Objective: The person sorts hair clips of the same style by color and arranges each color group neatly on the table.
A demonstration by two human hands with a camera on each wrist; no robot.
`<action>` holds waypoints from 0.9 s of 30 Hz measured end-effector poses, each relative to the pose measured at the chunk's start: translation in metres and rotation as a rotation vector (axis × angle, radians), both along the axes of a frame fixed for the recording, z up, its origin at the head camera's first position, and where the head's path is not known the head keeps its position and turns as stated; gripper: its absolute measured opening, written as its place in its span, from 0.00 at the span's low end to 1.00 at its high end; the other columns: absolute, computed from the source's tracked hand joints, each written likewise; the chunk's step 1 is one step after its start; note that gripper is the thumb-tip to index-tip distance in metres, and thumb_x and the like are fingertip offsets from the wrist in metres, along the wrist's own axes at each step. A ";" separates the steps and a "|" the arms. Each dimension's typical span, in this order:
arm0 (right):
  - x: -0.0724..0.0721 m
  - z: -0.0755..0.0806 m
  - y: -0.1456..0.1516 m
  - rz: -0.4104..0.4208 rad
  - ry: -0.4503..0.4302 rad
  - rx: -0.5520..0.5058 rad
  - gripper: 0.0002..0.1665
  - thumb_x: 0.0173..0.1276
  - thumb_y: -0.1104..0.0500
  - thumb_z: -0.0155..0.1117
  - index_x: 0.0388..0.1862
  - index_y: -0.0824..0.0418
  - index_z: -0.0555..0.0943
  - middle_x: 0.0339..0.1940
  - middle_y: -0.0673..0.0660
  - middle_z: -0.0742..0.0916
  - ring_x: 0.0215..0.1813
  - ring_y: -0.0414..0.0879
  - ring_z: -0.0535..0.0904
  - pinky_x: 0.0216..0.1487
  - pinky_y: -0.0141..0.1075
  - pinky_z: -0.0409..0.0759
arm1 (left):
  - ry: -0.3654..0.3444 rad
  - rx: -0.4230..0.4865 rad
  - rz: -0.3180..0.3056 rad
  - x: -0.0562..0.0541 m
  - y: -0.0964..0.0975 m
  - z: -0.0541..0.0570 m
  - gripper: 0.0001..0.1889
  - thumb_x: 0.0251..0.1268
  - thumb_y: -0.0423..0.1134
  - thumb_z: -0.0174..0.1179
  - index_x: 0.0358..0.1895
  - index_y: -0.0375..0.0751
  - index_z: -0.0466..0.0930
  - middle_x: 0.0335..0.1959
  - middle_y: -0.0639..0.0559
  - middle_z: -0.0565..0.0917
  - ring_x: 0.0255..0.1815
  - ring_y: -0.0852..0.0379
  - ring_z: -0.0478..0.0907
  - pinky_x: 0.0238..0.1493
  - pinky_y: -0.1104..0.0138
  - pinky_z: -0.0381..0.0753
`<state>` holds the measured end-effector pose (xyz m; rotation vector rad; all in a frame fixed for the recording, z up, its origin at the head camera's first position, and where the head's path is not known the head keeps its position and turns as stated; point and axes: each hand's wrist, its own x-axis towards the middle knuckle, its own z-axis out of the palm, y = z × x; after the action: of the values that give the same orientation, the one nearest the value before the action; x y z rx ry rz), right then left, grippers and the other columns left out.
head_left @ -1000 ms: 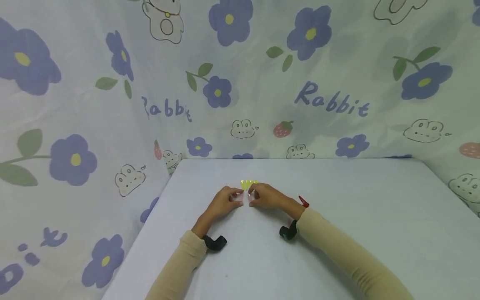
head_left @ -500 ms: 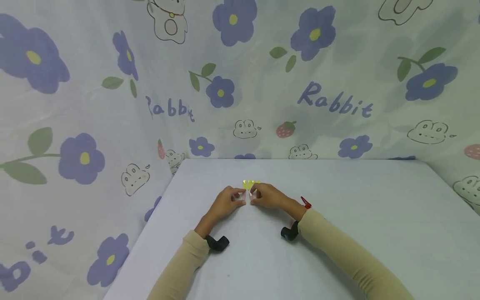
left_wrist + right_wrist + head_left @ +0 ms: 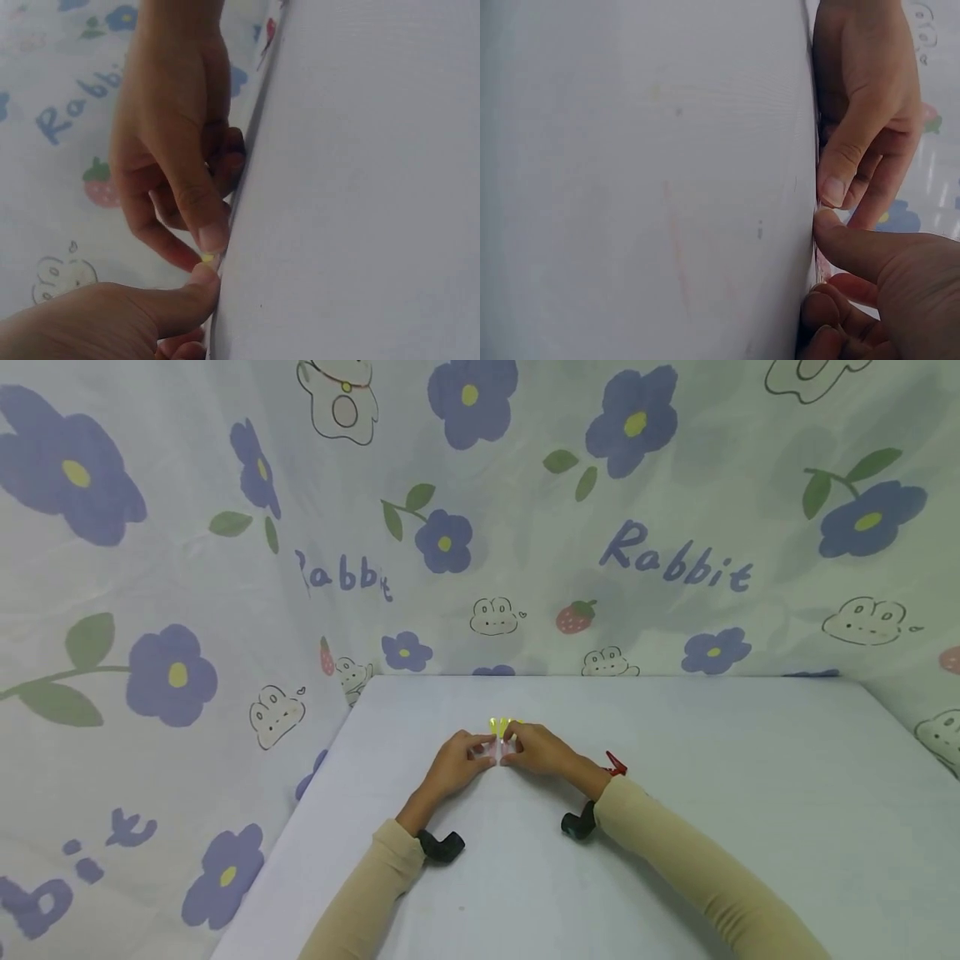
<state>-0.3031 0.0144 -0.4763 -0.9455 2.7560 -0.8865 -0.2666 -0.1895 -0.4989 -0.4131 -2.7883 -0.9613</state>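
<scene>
In the head view, my left hand [image 3: 453, 765] and right hand [image 3: 542, 750] face each other low over the white table. Thumb and fingers of the left hand pinch a small pink clip-like piece [image 3: 489, 749]. The right hand pinches a similar pink piece [image 3: 507, 747] close beside it, and only a narrow gap parts the two. Fingers cover most of both pieces. Just beyond them lie several yellow teardrop-shaped clips [image 3: 502, 727] in a row, partly behind the right fingers. In the left wrist view, the two thumb tips nearly meet near a yellow bit [image 3: 208, 258].
A red clip [image 3: 617, 764] lies beyond my right wrist, its two arms spread in a V. Black wrist cameras [image 3: 442, 847] hang under both forearms. The white table [image 3: 720, 760] ends at a flower-and-rabbit printed cloth [image 3: 517, 527] behind and to the left.
My hands have come slightly closer, and the gap between the two pink pieces has narrowed. The head view has shifted a little. The yellow clips and red clip stay in place.
</scene>
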 end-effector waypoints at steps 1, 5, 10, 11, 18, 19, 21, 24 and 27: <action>0.000 0.000 0.000 0.002 0.004 0.002 0.22 0.64 0.53 0.73 0.52 0.61 0.78 0.27 0.50 0.79 0.28 0.40 0.72 0.30 0.31 0.70 | 0.001 0.002 -0.001 0.000 0.000 0.000 0.22 0.61 0.42 0.71 0.59 0.45 0.83 0.39 0.49 0.81 0.33 0.59 0.74 0.35 0.67 0.73; 0.000 -0.001 0.000 0.008 0.015 0.002 0.22 0.64 0.53 0.73 0.52 0.61 0.78 0.27 0.50 0.79 0.29 0.41 0.71 0.30 0.31 0.70 | 0.011 0.010 -0.005 0.000 0.000 0.000 0.23 0.61 0.41 0.71 0.60 0.45 0.83 0.39 0.48 0.82 0.32 0.59 0.74 0.34 0.67 0.73; -0.001 -0.001 0.000 0.005 0.010 -0.001 0.22 0.64 0.53 0.74 0.52 0.60 0.78 0.27 0.50 0.78 0.29 0.41 0.71 0.30 0.32 0.69 | 0.014 0.006 0.006 0.001 0.000 0.000 0.24 0.60 0.42 0.71 0.61 0.45 0.82 0.39 0.49 0.82 0.33 0.59 0.73 0.35 0.67 0.73; -0.001 -0.001 0.000 0.005 0.009 0.000 0.22 0.64 0.53 0.74 0.52 0.60 0.78 0.27 0.50 0.78 0.29 0.41 0.71 0.30 0.32 0.69 | 0.015 0.004 0.006 0.001 0.000 0.000 0.24 0.60 0.42 0.71 0.60 0.45 0.82 0.39 0.49 0.82 0.33 0.59 0.73 0.34 0.67 0.73; -0.001 -0.001 -0.002 -0.004 0.007 0.003 0.23 0.63 0.53 0.74 0.52 0.60 0.78 0.27 0.50 0.78 0.29 0.41 0.71 0.30 0.32 0.69 | 0.011 0.014 0.019 0.001 0.001 0.000 0.23 0.60 0.42 0.72 0.59 0.43 0.83 0.39 0.49 0.81 0.32 0.60 0.72 0.33 0.69 0.72; -0.001 -0.001 -0.002 -0.005 0.007 0.005 0.23 0.63 0.53 0.74 0.52 0.60 0.78 0.27 0.50 0.79 0.29 0.41 0.71 0.30 0.32 0.69 | 0.014 0.017 0.019 0.001 0.001 0.000 0.23 0.60 0.41 0.72 0.59 0.43 0.83 0.39 0.49 0.81 0.32 0.60 0.72 0.33 0.68 0.72; -0.002 -0.001 -0.002 -0.009 0.009 0.010 0.23 0.64 0.52 0.74 0.53 0.60 0.78 0.27 0.50 0.79 0.29 0.41 0.71 0.30 0.32 0.69 | 0.020 0.022 0.017 0.002 0.002 0.000 0.23 0.60 0.41 0.72 0.59 0.42 0.83 0.39 0.48 0.81 0.31 0.60 0.72 0.33 0.68 0.72; -0.001 -0.001 -0.002 -0.017 0.003 0.008 0.23 0.64 0.52 0.74 0.53 0.59 0.78 0.26 0.50 0.79 0.28 0.41 0.71 0.30 0.32 0.69 | 0.026 0.015 0.010 0.002 0.002 0.000 0.23 0.60 0.41 0.71 0.60 0.42 0.83 0.39 0.48 0.81 0.31 0.60 0.72 0.33 0.69 0.72; -0.001 0.000 -0.003 -0.021 -0.002 0.008 0.23 0.64 0.53 0.74 0.53 0.59 0.78 0.26 0.50 0.79 0.28 0.41 0.71 0.30 0.32 0.69 | 0.024 0.005 0.004 0.002 0.002 -0.001 0.23 0.61 0.42 0.70 0.60 0.42 0.82 0.40 0.48 0.81 0.32 0.60 0.72 0.33 0.69 0.72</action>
<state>-0.3037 0.0118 -0.4764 -0.9161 2.7709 -0.8777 -0.2643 -0.1873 -0.4996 -0.4151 -2.7635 -0.9553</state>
